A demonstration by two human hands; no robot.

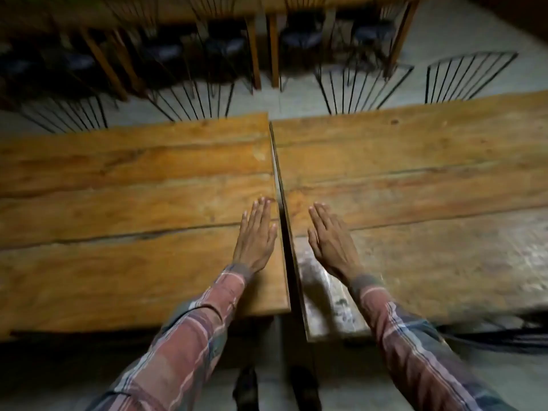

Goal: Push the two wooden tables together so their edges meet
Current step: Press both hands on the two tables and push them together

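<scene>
Two long wooden plank tables fill the view, the left table (124, 185) and the right table (415, 173). Their short ends face each other with a thin dark gap between them, narrow at the far side and wider near me. My left hand (255, 237) lies flat, fingers together, on the left table right beside its end edge. On the right table, my right hand (330, 238) rests flat near that table's end edge. Neither hand holds anything. Plaid sleeves cover both forearms.
Black wire-back chairs (364, 86) stand along the far side of both tables. Further back is another row of wooden tables (264, 48) with dark-seated chairs (225, 46). My dark shoes (246, 387) show on the grey floor below the gap.
</scene>
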